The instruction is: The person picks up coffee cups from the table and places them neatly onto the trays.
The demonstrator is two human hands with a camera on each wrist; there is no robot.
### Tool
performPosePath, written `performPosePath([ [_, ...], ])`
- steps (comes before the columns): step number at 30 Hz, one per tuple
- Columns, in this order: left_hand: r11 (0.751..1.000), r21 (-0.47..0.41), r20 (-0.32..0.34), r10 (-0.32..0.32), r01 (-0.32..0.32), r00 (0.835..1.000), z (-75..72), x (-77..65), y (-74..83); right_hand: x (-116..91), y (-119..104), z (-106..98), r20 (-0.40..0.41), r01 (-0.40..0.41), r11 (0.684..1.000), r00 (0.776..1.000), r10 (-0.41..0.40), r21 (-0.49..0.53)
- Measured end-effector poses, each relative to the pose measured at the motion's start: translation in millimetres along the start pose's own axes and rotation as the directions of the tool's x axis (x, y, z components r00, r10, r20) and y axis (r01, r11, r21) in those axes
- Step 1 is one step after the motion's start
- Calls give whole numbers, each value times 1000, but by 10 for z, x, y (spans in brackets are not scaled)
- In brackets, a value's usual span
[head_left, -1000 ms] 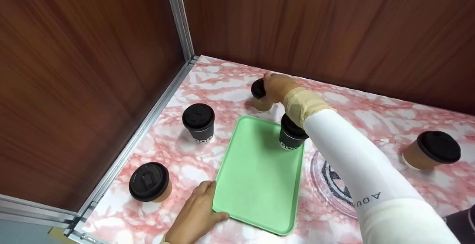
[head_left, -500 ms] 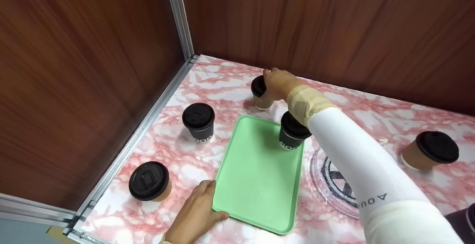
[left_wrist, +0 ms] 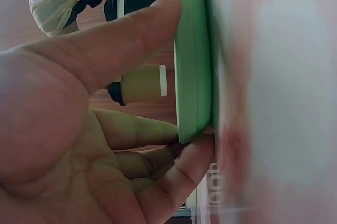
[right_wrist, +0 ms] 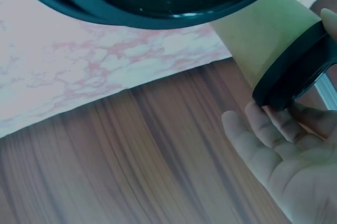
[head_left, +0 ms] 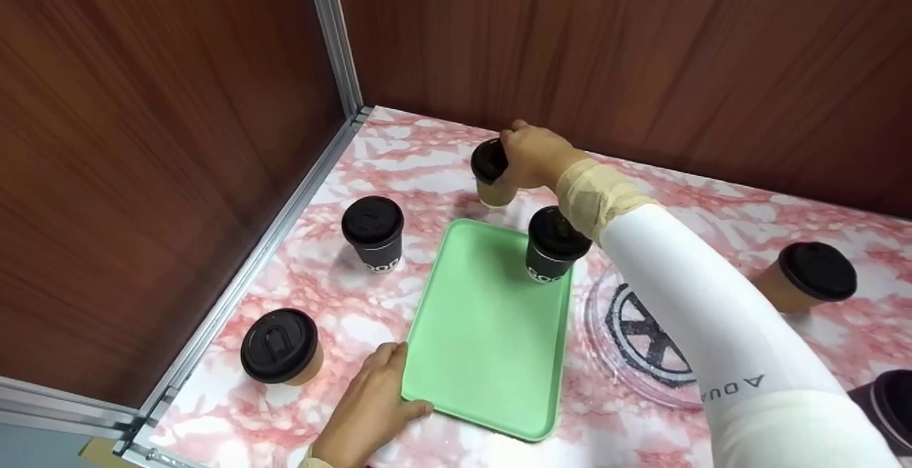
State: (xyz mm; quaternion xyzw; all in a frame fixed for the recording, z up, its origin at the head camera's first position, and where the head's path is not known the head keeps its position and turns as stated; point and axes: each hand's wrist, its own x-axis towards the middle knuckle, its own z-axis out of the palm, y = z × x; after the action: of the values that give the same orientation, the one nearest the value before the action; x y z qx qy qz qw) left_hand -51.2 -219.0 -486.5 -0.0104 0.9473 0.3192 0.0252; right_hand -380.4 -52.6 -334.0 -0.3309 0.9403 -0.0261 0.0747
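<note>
At the back of the table, my right hand [head_left: 533,158] holds a brown paper coffee cup [head_left: 487,163] by its black lid. In the right wrist view, fingertips [right_wrist: 256,112] meet the lid's edge, with the thumb on its other side. My left hand [head_left: 369,402] grips the near-left corner of a green tray [head_left: 484,347]; its thumb [left_wrist: 152,21] lies along the rim and the fingers bend at the corner. A black coffee cup [head_left: 547,265] stands upright at the tray's far-right corner, below my right wrist.
Left of the tray stand a black cup [head_left: 374,233] and a brown cup [head_left: 280,347]. A brown cup [head_left: 812,276] and a black cup [head_left: 890,407] are at the right. A round wheel-like emblem [head_left: 648,336] lies under my right arm. Wood-grain panels [head_left: 605,48] close the back and left.
My right hand has risen slightly and shifted toward the back panel, the brown cup moving a little back with it. The left hand stays on the tray corner. The view has shifted slightly.
</note>
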Motion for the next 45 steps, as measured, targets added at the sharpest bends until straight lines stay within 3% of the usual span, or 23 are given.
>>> performPosePath([
  [8, 1000, -11, 16, -11, 11, 1000, 10, 54, -19, -55, 46, -5, 28, 42, 999, 999, -42, 26],
  [20, 1000, -6, -5, 24, -24, 1000, 41, 108, -64, -164, -61, 55, 50, 141, 990, 989, -140, -16],
  [25, 1000, -9, 16, 0, 0, 1000, 58, 122, -73, -208, -127, 133, 77, 172, 984, 983, -168, -52],
  [33, 1000, -1, 38, 4, -4, 999, 83, 107, -129, -245, -236, 311, 129, 160, 984, 980, -149, -80],
  [41, 1000, 12, 17, 0, 0, 1000, 113, 115, -130, -258, -263, 377, 157, 133, 987, 981, -117, -95],
  [45, 999, 30, 8, 31, -31, 1000, 101, 142, -121, -286, -232, 382, 154, 120, 989, 982, -106, -84],
])
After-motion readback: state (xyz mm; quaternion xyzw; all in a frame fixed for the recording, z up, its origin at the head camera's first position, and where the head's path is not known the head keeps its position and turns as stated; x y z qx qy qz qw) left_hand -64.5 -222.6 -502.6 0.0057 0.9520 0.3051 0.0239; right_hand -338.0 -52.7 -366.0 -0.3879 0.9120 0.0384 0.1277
